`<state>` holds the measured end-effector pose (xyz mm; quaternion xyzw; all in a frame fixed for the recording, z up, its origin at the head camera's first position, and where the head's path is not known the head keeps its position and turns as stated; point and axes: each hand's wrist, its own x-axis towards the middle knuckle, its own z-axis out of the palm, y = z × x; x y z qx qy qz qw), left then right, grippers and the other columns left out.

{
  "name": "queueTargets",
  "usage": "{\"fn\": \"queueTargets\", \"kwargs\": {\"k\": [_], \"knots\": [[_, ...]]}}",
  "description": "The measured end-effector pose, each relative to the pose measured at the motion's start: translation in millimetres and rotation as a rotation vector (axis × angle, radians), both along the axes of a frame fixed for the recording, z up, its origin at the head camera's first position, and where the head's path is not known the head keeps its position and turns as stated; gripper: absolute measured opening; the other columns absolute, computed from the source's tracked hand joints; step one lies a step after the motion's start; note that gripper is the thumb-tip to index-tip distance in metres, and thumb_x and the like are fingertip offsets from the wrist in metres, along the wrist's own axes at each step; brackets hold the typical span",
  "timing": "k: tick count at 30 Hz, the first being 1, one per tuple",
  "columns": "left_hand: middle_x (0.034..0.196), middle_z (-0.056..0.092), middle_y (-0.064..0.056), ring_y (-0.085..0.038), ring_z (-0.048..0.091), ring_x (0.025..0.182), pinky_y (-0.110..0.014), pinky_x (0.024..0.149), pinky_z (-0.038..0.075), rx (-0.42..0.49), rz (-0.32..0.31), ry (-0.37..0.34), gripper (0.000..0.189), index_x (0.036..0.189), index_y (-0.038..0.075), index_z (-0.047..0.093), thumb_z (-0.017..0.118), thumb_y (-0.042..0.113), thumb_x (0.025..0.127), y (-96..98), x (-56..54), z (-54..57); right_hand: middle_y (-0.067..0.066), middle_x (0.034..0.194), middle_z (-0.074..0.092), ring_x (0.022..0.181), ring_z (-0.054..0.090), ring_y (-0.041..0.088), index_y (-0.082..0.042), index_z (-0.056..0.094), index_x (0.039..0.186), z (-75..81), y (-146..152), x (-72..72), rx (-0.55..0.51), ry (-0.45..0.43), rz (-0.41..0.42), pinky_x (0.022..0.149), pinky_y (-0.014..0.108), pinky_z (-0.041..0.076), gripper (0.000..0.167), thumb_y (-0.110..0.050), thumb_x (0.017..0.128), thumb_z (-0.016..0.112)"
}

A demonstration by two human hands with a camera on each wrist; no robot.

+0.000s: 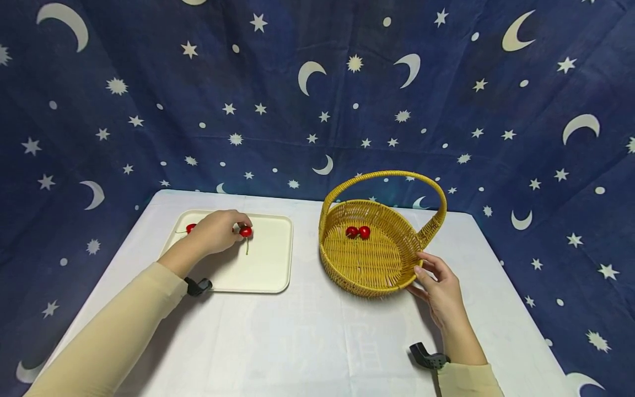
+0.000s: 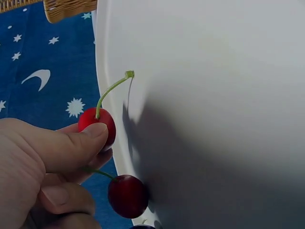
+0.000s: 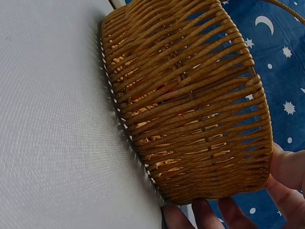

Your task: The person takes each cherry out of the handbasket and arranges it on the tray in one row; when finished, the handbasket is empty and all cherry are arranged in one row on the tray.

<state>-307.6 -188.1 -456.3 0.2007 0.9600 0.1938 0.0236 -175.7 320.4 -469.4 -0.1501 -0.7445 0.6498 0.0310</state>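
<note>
Over the white tray (image 1: pixel 268 259), my left hand (image 1: pixel 215 231) pinches a red cherry (image 2: pixel 105 117) between thumb and fingers. Its green stem sticks out past the thumb in the left wrist view. Just by the fingers is a darker cherry (image 2: pixel 127 196) on the tray. Another red cherry (image 1: pixel 190 226) shows beyond my left wrist, partly hidden by the hand. My right hand (image 1: pixel 440 289) grips the near right side of a woven basket (image 1: pixel 342 275), thumb at the rim and fingers against the outer wall. Two cherries (image 1: pixel 364 232) lie together inside the basket.
The basket's tall arched handle (image 1: pixel 387 173) rises over its opening. Both things stand on a table with a white cloth (image 1: pixel 307 342). A dark blue curtain (image 1: pixel 278 71) with moons and stars hangs behind and at both sides.
</note>
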Motion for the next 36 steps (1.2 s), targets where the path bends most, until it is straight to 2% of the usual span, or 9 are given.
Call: {"fn": "queueTargets", "kwargs": {"k": [13,21,29,36], "knots": [[0.102,0.078,-0.007,-0.026,0.069,0.092,-0.05,0.086,0.056,-0.009,0.038,-0.047,0.031,0.117,0.015,0.077,0.077,0.002,0.089,-1.9,-4.1,-6.7,0.006,0.139,0.051,0.105,0.07,0.006,-0.009,0.051,0.156,0.1,0.0,0.6,0.006,-0.001,-0.003,0.088,0.037,0.066,0.047,-0.013,0.11,0.061],[0.111,0.08,-0.01,-0.028,0.072,0.099,-0.052,0.091,0.057,-0.003,0.047,-0.043,0.036,0.123,0.013,0.077,0.078,0.0,0.089,-3.2,-3.5,-6.6,0.006,0.139,0.051,0.106,0.07,0.007,-0.008,0.051,0.155,-1.5,0.4,0.9,0.004,0.012,0.005,0.087,0.036,0.066,0.047,-0.014,0.11,0.062],[0.109,0.08,-0.01,-0.029,0.072,0.1,-0.053,0.092,0.057,0.002,0.036,-0.034,0.036,0.122,0.013,0.077,0.078,0.001,0.089,-2.7,-2.7,-7.1,0.005,0.14,0.051,0.107,0.07,0.007,-0.01,0.051,0.156,-0.4,-0.1,0.2,0.014,-0.001,0.0,0.089,0.038,0.066,0.047,-0.013,0.11,0.061],[0.124,0.078,-0.011,-0.034,0.072,0.111,-0.055,0.098,0.056,0.013,0.042,-0.043,0.044,0.13,0.013,0.075,0.077,-0.001,0.088,-2.6,0.9,-1.2,0.006,0.139,0.05,0.107,0.069,0.008,-0.007,0.051,0.155,-1.8,0.8,0.4,0.006,0.017,0.014,0.087,0.038,0.066,0.048,-0.014,0.109,0.062]]}}
